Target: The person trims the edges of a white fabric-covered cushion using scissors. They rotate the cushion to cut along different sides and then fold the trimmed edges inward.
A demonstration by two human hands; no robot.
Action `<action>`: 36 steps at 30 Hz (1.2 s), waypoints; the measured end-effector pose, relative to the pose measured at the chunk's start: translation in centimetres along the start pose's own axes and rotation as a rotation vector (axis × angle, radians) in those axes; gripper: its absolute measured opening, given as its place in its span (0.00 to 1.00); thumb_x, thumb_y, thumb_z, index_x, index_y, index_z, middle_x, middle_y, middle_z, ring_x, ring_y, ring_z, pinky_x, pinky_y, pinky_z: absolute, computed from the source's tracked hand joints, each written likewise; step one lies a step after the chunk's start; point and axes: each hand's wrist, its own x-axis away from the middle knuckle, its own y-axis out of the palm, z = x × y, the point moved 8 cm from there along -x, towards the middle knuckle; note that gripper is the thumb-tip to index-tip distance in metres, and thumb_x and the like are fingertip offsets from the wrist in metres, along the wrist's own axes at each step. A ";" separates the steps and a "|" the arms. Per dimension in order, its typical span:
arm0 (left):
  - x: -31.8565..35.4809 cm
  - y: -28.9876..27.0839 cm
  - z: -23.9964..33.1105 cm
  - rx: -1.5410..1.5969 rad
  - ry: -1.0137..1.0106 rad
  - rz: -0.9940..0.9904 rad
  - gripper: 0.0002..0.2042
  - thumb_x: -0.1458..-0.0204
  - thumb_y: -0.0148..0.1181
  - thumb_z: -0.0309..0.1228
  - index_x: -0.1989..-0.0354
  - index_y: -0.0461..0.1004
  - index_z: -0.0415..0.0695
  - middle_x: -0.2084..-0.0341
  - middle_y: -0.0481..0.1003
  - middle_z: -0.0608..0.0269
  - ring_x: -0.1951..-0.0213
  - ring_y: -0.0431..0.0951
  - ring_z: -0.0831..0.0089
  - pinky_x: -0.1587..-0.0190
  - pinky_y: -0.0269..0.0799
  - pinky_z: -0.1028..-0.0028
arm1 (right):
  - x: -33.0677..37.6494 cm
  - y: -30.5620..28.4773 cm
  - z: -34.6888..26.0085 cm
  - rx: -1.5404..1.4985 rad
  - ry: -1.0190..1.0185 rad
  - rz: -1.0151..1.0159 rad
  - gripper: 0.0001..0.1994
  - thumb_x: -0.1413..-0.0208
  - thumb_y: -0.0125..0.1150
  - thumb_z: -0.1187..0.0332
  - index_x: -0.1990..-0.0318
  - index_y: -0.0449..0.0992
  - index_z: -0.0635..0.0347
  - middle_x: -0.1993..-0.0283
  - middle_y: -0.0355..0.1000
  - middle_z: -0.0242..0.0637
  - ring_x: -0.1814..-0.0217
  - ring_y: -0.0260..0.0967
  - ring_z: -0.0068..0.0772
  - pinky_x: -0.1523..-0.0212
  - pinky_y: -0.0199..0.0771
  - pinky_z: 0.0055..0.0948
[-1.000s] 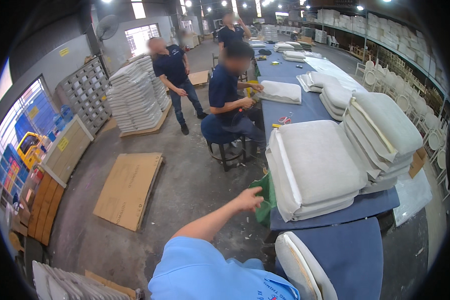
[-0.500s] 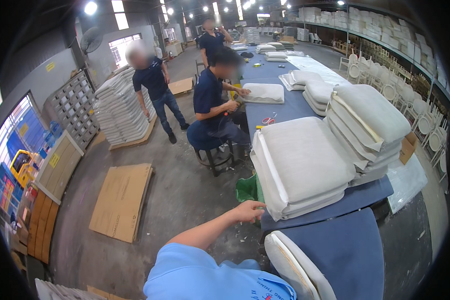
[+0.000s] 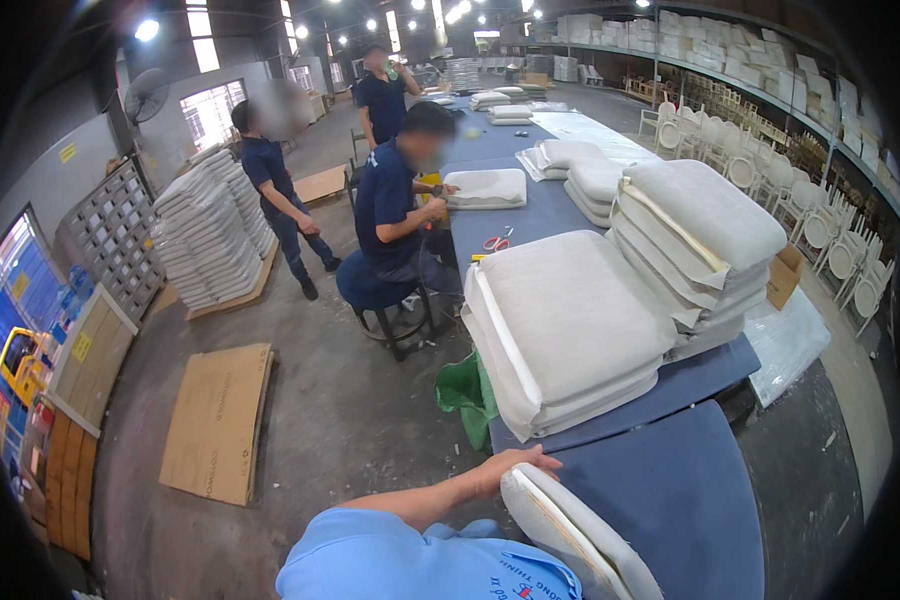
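My left hand [image 3: 522, 466] reaches in from the blue sleeve at the lower edge. Its fingers are stretched out at the top end of a pale seat cushion [image 3: 610, 535], and the hand appears to touch it. This cushion stands tilted on edge at the near end of the blue table, its open seam side toward me, with a yellowish edge showing inside. Just beyond the hand lies a stack of light grey cushions [image 3: 570, 315]. My right hand is out of view.
A taller cushion stack [image 3: 715, 225] stands behind on the blue table [image 3: 685, 490]. Red-handled scissors [image 3: 494, 243] lie farther back. A green bag [image 3: 465, 390] hangs by the table's left edge. A seated co-worker [image 3: 395, 205] handles another cushion. Flattened cardboard [image 3: 215, 425] lies on the floor.
My left hand has moved from beside the cushion stack nearer to me, to the top of the standing cushion. The view has shifted slightly. The standing co-worker at left has turned.
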 end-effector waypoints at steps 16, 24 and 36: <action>0.0 -0.7 -0.9 0.136 0.101 0.142 0.35 0.27 0.33 0.56 0.45 0.77 0.34 0.69 0.82 0.58 0.65 0.83 0.71 0.56 0.80 0.70 | 1.4 5.8 -3.9 0.001 -0.073 0.024 0.43 0.33 0.35 0.29 0.54 0.78 0.68 0.67 0.80 0.51 0.66 0.77 0.43 0.62 0.78 0.38; -0.4 0.1 0.0 0.104 0.111 0.127 0.35 0.27 0.33 0.56 0.47 0.78 0.33 0.73 0.80 0.64 0.69 0.80 0.75 0.59 0.78 0.73 | 0.7 3.4 -2.7 0.014 -0.046 0.217 0.40 0.27 0.28 0.38 0.56 0.77 0.70 0.65 0.79 0.51 0.65 0.76 0.45 0.61 0.78 0.39; -1.3 -0.1 0.0 0.074 0.084 0.144 0.34 0.27 0.34 0.54 0.47 0.77 0.33 0.72 0.79 0.63 0.68 0.80 0.74 0.58 0.77 0.73 | 0.6 3.2 -3.1 -0.003 -0.040 0.303 0.40 0.26 0.27 0.39 0.55 0.77 0.71 0.65 0.78 0.53 0.65 0.76 0.45 0.60 0.78 0.38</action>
